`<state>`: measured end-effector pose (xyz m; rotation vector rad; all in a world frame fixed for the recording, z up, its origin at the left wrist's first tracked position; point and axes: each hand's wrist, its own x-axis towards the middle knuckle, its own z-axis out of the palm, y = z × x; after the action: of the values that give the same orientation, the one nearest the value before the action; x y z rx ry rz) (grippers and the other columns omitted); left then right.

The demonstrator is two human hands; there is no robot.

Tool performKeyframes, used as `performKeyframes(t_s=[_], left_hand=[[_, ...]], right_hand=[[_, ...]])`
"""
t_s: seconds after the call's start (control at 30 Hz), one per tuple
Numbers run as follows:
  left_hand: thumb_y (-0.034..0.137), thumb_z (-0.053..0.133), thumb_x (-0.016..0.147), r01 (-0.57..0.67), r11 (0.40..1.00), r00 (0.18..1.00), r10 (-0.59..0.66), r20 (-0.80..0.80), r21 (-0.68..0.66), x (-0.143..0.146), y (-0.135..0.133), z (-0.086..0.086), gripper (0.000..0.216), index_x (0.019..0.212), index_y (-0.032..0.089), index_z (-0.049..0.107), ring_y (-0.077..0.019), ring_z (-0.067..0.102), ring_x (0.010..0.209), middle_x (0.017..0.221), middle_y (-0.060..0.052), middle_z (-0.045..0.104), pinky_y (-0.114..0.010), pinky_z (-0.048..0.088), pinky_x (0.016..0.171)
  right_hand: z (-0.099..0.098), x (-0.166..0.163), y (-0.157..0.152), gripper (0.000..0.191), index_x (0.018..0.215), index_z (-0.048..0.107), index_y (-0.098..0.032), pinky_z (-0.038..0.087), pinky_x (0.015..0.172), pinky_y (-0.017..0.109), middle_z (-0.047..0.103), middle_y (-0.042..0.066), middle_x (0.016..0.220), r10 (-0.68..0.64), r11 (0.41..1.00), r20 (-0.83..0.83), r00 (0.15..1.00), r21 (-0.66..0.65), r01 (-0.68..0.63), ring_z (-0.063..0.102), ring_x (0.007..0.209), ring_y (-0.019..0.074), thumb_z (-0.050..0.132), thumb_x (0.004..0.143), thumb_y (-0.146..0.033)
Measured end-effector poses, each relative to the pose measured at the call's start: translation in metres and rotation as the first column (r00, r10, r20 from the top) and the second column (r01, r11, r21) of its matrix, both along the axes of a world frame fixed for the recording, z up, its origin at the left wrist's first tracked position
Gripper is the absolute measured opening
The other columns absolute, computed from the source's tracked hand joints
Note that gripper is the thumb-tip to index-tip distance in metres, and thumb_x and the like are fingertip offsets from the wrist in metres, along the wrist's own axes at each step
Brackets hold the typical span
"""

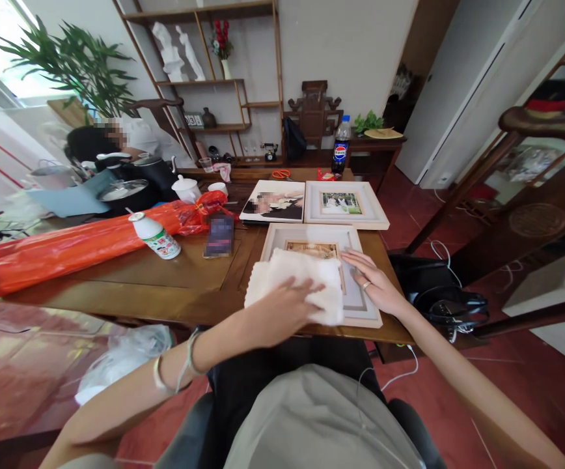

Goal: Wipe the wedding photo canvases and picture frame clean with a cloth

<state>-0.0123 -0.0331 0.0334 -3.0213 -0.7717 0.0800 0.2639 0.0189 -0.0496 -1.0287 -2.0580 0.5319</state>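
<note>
A white picture frame [360, 311] lies flat at the near edge of a wooden table [165, 286]. A white cloth [296, 277] covers the frame's left half. My left hand [282, 309] presses flat on that cloth, fingers stretched out. My right hand [373, 280], with a ring on one finger, rests flat on the frame's right side, fingers spread. Behind it lie a second white frame [345, 203] holding a photo, and a frameless photo print [275, 202].
A long orange plastic bag [68, 251], a small white bottle [155, 236] and a phone [219, 236] lie to the left. A cola bottle [341, 146], scissors [280, 174], a teapot [185, 187] and cookware stand further back. A seated person [116, 137] is far left. A black bag [451, 303] lies on the floor right.
</note>
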Motion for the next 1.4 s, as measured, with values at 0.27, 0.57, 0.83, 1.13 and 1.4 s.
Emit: performKeyframes(t_s=[0.27,0.57,0.83,1.13,1.4], left_hand=[[0.012,0.046,0.092,-0.174,0.983,0.982,0.168,0.088,0.06,0.009,-0.002,-0.019,0.033,0.123,0.017,0.055,-0.0315,0.029,0.141,0.155,-0.016,0.025,-0.05,0.035,0.109],[0.009,0.041,0.093,-0.317,0.936,0.948,0.307,0.082,0.155,0.031,0.109,-0.024,0.038,0.129,0.017,0.052,-0.0334,0.02,0.144,0.156,-0.015,0.024,-0.061,0.03,0.107],[0.012,0.05,0.09,0.01,0.999,0.997,-0.006,-0.081,0.045,0.022,0.016,0.01,0.028,0.115,0.017,0.061,-0.0292,0.047,0.129,0.141,-0.016,0.049,-0.044,0.049,0.093],[0.019,0.047,0.092,-0.137,0.985,0.99,0.134,0.038,0.108,0.033,-0.018,-0.012,0.029,0.116,0.021,0.062,-0.0301,0.038,0.136,0.151,-0.011,0.036,-0.052,0.039,0.104],[0.013,0.045,0.092,-0.358,0.924,0.932,0.344,0.113,0.138,0.04,0.081,-0.027,0.035,0.124,0.018,0.059,-0.033,0.027,0.142,0.155,-0.011,0.028,-0.06,0.026,0.11]], right_hand=[[-0.002,0.001,0.001,0.041,0.136,0.049,-0.034,0.028,0.115,0.058,0.05,0.003,0.143,0.011,1.0,0.003,1.0,0.029,-0.011,0.037,0.139,0.0245,0.041,0.096,-0.032],[0.0,0.001,0.0,0.04,0.135,0.052,-0.034,0.029,0.114,0.058,0.052,0.004,0.142,0.005,1.0,0.0,1.0,0.017,-0.005,0.038,0.138,0.0254,0.04,0.096,-0.033],[0.0,0.0,-0.001,0.04,0.134,0.052,-0.034,0.029,0.115,0.057,0.053,0.003,0.141,0.003,1.0,-0.005,1.0,0.027,-0.003,0.039,0.137,0.0249,0.039,0.096,-0.034],[0.001,0.0,-0.001,0.041,0.135,0.051,-0.034,0.026,0.116,0.056,0.051,0.003,0.142,0.013,1.0,0.006,1.0,0.0,-0.013,0.037,0.139,0.0242,0.042,0.095,-0.032],[0.002,0.0,-0.001,0.04,0.134,0.052,-0.033,0.028,0.116,0.056,0.051,0.004,0.142,0.008,1.0,-0.005,1.0,0.003,-0.008,0.038,0.138,0.0246,0.039,0.096,-0.034]])
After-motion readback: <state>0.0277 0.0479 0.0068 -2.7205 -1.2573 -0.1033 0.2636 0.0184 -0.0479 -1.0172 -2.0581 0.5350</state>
